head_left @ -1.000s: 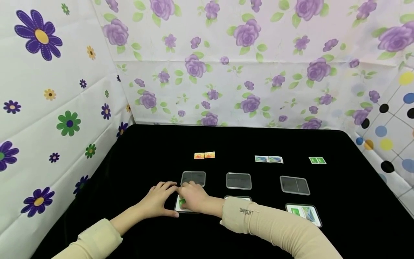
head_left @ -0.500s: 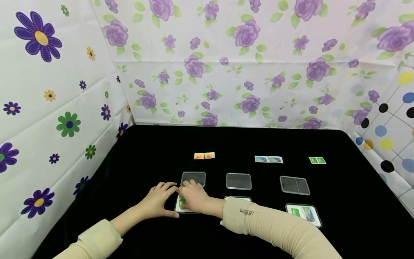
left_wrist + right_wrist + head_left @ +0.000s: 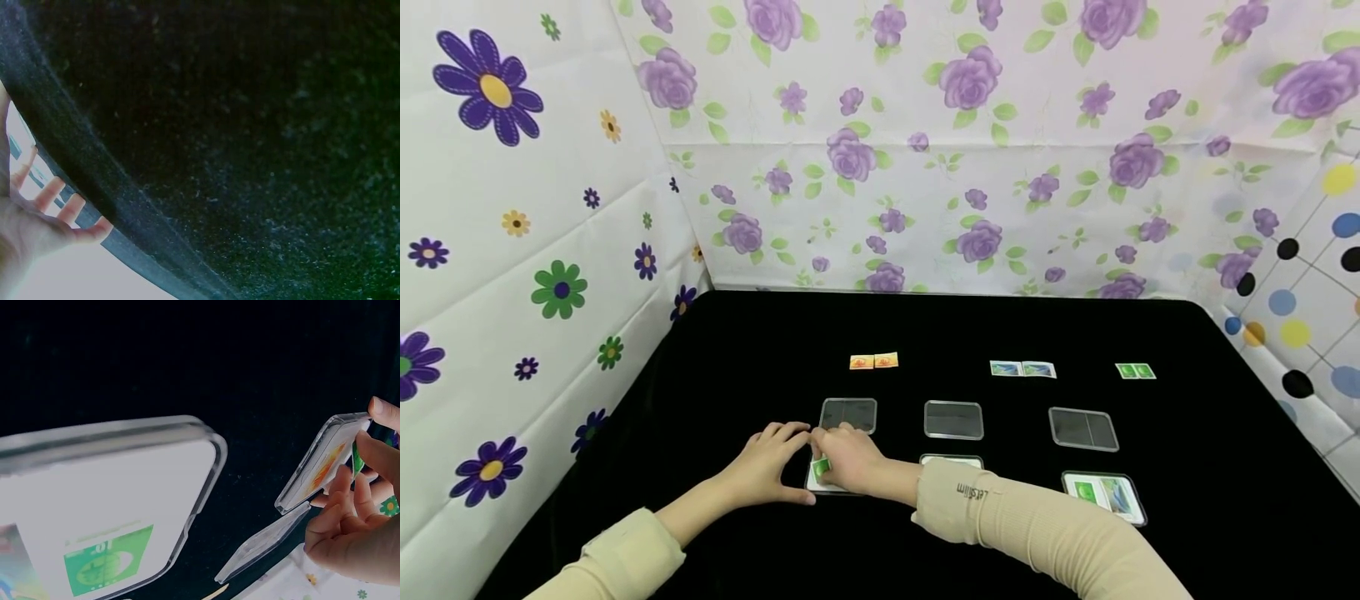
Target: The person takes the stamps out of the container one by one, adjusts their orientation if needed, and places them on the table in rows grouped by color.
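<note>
On the near left of the black cloth (image 3: 722,550), a clear case with a white insert (image 3: 813,483) is lying between a person's two hands. The left hand (image 3: 762,465) is spreading wide along its left side, thumb and fingertips bracketing it. The right hand (image 3: 852,460) is reaching over the case with fingers curling; its thumb is touching a green card (image 3: 820,468) at the left of the insert, though whether it is pinching or pressing cannot be told. Beside that card, an orange card (image 3: 328,465) is showing in the right wrist view. Behind the case, a clear lid (image 3: 847,414) is lying flat. Farther back, orange cards (image 3: 886,360), blue cards (image 3: 1006,368) and green cards (image 3: 1127,372) are lying in pairs.
</note>
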{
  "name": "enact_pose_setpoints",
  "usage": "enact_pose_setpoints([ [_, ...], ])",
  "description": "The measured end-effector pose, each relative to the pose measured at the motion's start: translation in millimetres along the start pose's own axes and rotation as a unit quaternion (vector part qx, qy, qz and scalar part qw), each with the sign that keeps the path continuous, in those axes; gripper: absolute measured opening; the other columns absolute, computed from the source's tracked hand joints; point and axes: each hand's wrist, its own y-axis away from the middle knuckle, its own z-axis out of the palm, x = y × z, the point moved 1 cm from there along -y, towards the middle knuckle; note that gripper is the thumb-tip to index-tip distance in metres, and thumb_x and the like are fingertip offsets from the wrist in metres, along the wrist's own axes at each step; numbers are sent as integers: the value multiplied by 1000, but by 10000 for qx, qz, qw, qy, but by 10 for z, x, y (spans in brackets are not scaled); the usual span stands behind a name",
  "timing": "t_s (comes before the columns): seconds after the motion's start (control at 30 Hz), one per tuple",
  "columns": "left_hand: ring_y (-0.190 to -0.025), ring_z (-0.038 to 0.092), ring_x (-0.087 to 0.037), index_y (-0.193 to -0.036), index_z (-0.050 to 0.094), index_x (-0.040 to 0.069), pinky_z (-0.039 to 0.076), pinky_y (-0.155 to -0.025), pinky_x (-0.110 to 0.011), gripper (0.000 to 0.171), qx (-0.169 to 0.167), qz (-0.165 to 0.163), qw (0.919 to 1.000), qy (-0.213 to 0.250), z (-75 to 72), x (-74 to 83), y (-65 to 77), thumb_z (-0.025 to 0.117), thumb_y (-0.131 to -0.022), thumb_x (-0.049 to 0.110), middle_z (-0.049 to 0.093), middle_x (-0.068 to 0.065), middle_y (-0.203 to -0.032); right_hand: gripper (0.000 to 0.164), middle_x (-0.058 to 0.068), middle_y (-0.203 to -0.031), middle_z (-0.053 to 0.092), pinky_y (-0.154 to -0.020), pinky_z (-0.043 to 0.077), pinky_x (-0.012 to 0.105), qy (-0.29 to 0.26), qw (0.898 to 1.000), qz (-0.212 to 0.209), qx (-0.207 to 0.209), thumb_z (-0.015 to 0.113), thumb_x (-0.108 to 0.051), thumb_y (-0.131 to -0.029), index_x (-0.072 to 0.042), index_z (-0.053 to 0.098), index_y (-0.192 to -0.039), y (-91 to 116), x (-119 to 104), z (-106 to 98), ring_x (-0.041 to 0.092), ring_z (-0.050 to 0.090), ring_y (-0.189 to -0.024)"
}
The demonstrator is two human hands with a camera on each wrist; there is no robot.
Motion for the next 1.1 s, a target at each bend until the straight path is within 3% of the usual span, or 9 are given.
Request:
enact_pose_setpoints([
  [0.17,-117,48,-37,-128,53,10,41,-87,-67,80,10,1,10000,-4,-5,9,7,78,-66,54,50,-17,-134,23,-1,-80,67,-57,42,13,-505,9986,-67,134,78,-11,-75,-12,57,-84,22,-3,8,5,57,-65],
  [0.3,-117,48,-37,-127,53,11,41,-87,-67,78,22,11,10000,14,-11,16,12,78,-66,54,50,-16,-134,20,1,-69,64,-50,37,11,-868,9960,-44,193,77,-8,-75,-9,60,-85,34,7,18,1,47,-53],
  [0.6,-117,48,-37,-125,54,12,41,-87,-67,76,4,25,10000,96,-18,12,5,78,-66,54,50,-17,-134,21,7,-60,64,-48,35,9,-1857,9820,35,331,74,-3,-77,0,63,-94,28,34,11,-2,40,-46],
  [0.87,-118,47,-37,-127,53,10,40,-87,-68,80,-23,9,9999,108,-12,14,9,78,-66,54,49,-17,-134,21,13,-70,66,-52,43,10,-2931,9556,212,216,74,0,-77,3,63,-94,28,83,-16,1,48,-50],
  [1.03,-117,47,-37,-127,53,10,40,-87,-68,79,-28,-14,9999,97,-30,28,3,78,-66,53,50,-17,-134,19,15,-71,67,-55,42,12,-3043,9519,171,310,73,-1,-78,2,64,-94,47,118,-66,6,54,-56],
  [1.1,-117,48,-38,-127,53,10,41,-87,-67,79,-49,-17,10000,61,-36,30,1,78,-66,53,50,-17,-134,19,15,-71,68,-54,42,12,-3089,9504,150,330,72,-1,-78,1,63,-96,65,127,-94,14,59,-57],
])
